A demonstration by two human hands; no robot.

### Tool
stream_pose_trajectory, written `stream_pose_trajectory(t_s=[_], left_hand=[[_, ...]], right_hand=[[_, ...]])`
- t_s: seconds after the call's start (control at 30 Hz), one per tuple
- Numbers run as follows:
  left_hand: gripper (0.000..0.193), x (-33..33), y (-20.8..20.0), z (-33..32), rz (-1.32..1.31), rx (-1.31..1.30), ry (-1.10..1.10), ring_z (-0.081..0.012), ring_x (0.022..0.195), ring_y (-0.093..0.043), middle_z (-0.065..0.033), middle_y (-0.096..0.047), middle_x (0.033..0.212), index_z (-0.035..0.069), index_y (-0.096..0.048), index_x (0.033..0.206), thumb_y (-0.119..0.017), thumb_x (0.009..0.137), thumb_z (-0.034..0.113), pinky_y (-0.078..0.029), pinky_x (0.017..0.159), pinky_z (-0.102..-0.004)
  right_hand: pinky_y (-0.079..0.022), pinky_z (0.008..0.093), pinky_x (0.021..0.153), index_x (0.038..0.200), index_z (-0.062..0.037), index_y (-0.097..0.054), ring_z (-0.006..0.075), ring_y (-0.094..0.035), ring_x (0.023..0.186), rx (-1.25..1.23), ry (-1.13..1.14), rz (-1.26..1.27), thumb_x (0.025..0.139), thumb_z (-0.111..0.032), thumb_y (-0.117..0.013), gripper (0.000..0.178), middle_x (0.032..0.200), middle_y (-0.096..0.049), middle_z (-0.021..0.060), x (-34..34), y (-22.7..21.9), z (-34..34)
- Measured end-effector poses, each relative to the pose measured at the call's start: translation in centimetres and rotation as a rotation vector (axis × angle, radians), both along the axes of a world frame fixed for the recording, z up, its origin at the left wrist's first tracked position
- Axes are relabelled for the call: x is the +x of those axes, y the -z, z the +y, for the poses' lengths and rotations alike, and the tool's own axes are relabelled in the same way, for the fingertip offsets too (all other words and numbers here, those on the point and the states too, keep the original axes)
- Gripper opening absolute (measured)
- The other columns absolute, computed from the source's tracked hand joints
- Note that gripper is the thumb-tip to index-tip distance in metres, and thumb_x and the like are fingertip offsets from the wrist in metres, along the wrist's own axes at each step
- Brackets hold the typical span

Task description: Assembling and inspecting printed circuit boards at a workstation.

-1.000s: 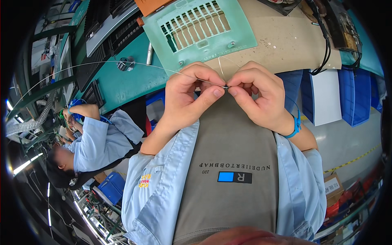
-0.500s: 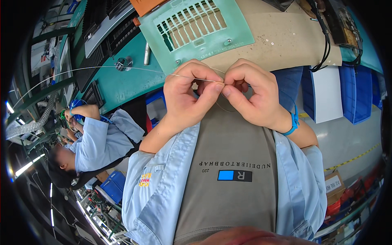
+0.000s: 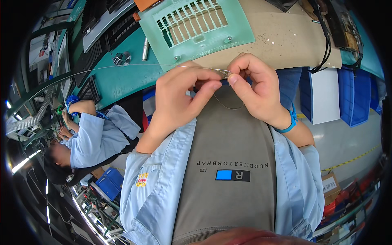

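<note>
Wire (image 3: pixel 139 64) was silvery, slotted plate (image 3: pixel 212 37) pale green. Surface (image 3: pixel 118 77) was teal, sheet (image 3: pixel 286 47) over it tan. Wristband (image 3: pixel 292 118) was blue, jacket (image 3: pixel 300 192) light blue, floor tape (image 3: pixel 352 158) yellow-black striped.

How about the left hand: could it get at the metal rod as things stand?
Probably yes: the metal rod lies on the green bench beyond the left hand; only the thin wire seems to cross between.

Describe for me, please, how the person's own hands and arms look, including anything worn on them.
The left hand and right hand are ungloved. Light-blue short fabric sleeves end near the elbows. A bright blue wristband circles the right wrist; none shows on the left.
</note>
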State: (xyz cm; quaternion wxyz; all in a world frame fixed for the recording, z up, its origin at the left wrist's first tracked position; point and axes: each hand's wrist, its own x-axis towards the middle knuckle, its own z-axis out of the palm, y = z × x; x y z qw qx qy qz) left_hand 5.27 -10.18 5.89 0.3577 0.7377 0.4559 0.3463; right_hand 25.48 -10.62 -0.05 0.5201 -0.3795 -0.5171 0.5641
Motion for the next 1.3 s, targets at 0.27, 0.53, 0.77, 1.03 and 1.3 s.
stream_pose_trajectory(t_s=[0.27,0.53,0.77,1.03,1.3], left_hand=[[0.019,0.8,-3.0,-0.1,0.203,0.439,-0.009,-0.0172,0.071,-0.06,-0.0036,-0.068,0.093,0.005,-0.08,0.098,-0.083,0.08,-0.002,-0.05,0.064,-0.0285],[0.019,1.0,-3.3,0.5,0.314,0.314,0.002,-0.0152,0.068,-0.057,-0.0016,-0.068,0.093,0.006,-0.078,0.097,-0.082,0.081,-0.003,-0.047,0.06,-0.0273],[0.017,0.9,-3.4,0.2,0.21,0.047,-0.029,-0.0113,0.063,-0.05,-0.0008,-0.068,0.09,0.006,-0.076,0.096,-0.08,0.083,-0.004,-0.042,0.055,-0.0253],[0.012,0.4,-2.5,-0.1,0.014,-0.166,-0.037,-0.0083,0.062,-0.046,0.0001,-0.067,0.087,0.004,-0.073,0.095,-0.077,0.087,-0.004,-0.037,0.055,-0.0214],[0.006,-0.1,-2.2,0.2,-0.26,-0.4,0.024,-0.0054,0.065,-0.045,0.0021,-0.065,0.084,0.003,-0.072,0.096,-0.073,0.092,-0.003,-0.037,0.058,-0.0189]], right_hand=[[-0.04,0.022,0.058,0.089,-0.0046,-0.066,0.0088,-0.047,0.062,0.106,0.031,-0.061,0.087,0.005,-0.069,0.01,0.077,-0.062,-0.0009,0.2,-0.5,0.3],[-0.039,0.0231,0.059,0.09,-0.0047,-0.065,0.0114,-0.046,0.064,0.218,0.022,-0.168,0.085,0.004,-0.069,0.011,0.079,-0.062,0.0015,0.2,-1.9,-0.2],[-0.039,0.0233,0.06,0.091,-0.0046,-0.065,0.0123,-0.046,0.066,0.236,0.019,-0.092,0.086,0.003,-0.069,0.01,0.081,-0.063,0.0023,-0.3,-1.4,0.2],[-0.041,0.0233,0.06,0.092,-0.0046,-0.065,0.0127,-0.047,0.066,0.261,0.005,-0.059,0.086,0.003,-0.07,0.011,0.082,-0.064,0.0023,-0.4,-1.1,0.2],[-0.042,0.0238,0.063,0.094,-0.0042,-0.065,0.014,-0.049,0.068,0.296,-0.025,-0.101,0.085,0.005,-0.071,0.014,0.085,-0.065,0.0042,-0.2,-1.6,0.1]])
